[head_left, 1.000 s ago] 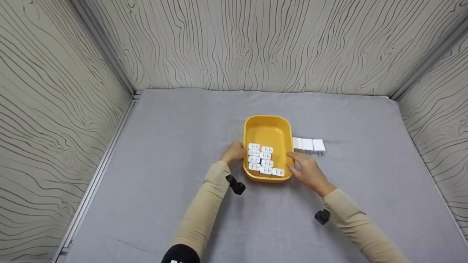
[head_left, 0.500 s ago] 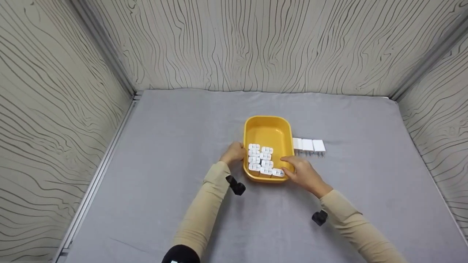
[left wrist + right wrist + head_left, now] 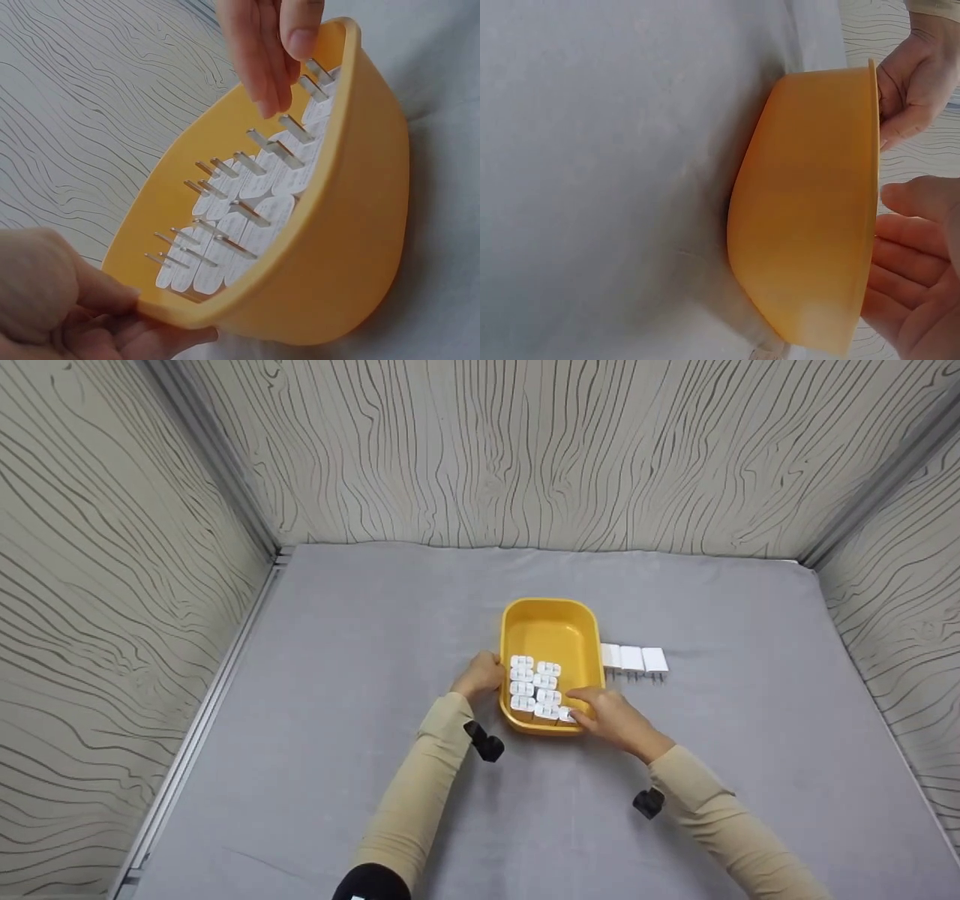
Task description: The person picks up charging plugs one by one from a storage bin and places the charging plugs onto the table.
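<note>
A yellow plastic tub [image 3: 553, 631] stands on the cloth, with several white plug adapters [image 3: 523, 688] grouped in its near left part. Their metal prongs [image 3: 247, 214] point upward in the left wrist view. My left hand [image 3: 480, 673] pinches the tub's left rim, thumb over the edge and fingers outside. Over the near right side reaches my right hand [image 3: 616, 720], its fingers extended and apart; the thumb overlaps the rightmost adapter [image 3: 567, 714] in the head view. In the right wrist view, the tub's wall [image 3: 810, 202] hides the adapters.
Three more white adapters [image 3: 632, 658] lie in a row right beside the tub, prongs toward me. Grey cloth [image 3: 375, 622] covers the table. Patterned panels [image 3: 480, 450] enclose its back and sides.
My right hand has moved left from the tub's right rim to above the near right adapter. The left hand has stayed at the left rim, and the tub has hardly shifted.
</note>
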A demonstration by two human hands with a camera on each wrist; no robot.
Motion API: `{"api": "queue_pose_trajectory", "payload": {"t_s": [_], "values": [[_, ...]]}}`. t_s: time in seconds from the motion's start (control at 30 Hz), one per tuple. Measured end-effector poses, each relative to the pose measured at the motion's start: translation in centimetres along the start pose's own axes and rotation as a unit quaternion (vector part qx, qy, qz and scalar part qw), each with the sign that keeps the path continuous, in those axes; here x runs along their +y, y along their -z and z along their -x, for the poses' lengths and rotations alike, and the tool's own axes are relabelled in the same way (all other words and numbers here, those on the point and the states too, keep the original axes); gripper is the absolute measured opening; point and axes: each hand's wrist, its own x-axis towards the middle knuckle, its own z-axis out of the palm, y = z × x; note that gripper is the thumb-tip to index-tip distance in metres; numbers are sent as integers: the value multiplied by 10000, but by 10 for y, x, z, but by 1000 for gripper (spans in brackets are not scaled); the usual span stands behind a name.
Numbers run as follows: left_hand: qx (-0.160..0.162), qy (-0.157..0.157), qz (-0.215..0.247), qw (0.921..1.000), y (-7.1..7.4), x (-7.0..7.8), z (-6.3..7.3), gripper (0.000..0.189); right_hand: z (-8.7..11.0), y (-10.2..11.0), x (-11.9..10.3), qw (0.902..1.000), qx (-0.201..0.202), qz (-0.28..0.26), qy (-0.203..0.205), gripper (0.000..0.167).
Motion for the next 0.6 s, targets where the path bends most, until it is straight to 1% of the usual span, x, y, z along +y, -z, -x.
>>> {"api": "queue_pose_trajectory", "payload": {"t_s": [0.03, 0.07, 0.1, 0.17, 0.2, 0.27, 0.3, 0.4, 0.47, 0.53, 0.57, 0.6], "values": [[-9, 18, -4, 10000, -1, -3, -4, 31, -1, 0, -1, 10000, -58, 32, 35, 26], [26, -161, 25, 9999, -4, -10, -12, 31, -2, 0, -1, 9999, -125, 29, 40, 26], [26, -171, 17, 9998, -6, -13, -16, 29, -3, 0, -1, 9998, -190, 17, 41, 27], [24, -212, 8, 9998, -7, -17, -19, 27, -6, 1, -2, 9993, -366, 18, 11, 27], [41, -205, -24, 9998, -7, -16, -18, 27, -7, 2, -3, 9989, -472, -4, -39, 27], [64, -197, -35, 9998, -5, -12, -11, 27, -10, 4, -4, 9972, -724, -108, -179, 27], [39, -9, -88, 10000, -2, -4, -2, 26, -12, 4, -4, 9960, -849, -141, -226, 25], [138, -72, -118, 9998, 0, 5, 11, 30, -17, 5, -4, 9931, -1139, -164, -222, 19], [124, -23, -102, 9999, 0, 7, 12, 30, -20, 5, -4, 9920, -1249, -151, -142, 12], [142, -33, -154, 9998, 0, 4, 9, 29, -21, 5, -3, 9914, -1302, -123, -40, 6], [155, -243, -140, 9995, -5, -8, -4, 29, -22, 5, -3, 9909, -1338, -121, -25, 4], [162, -277, -153, 9994, -10, -22, -21, 29, -22, 5, -3, 9905, -1368, -113, 0, 5]]}}
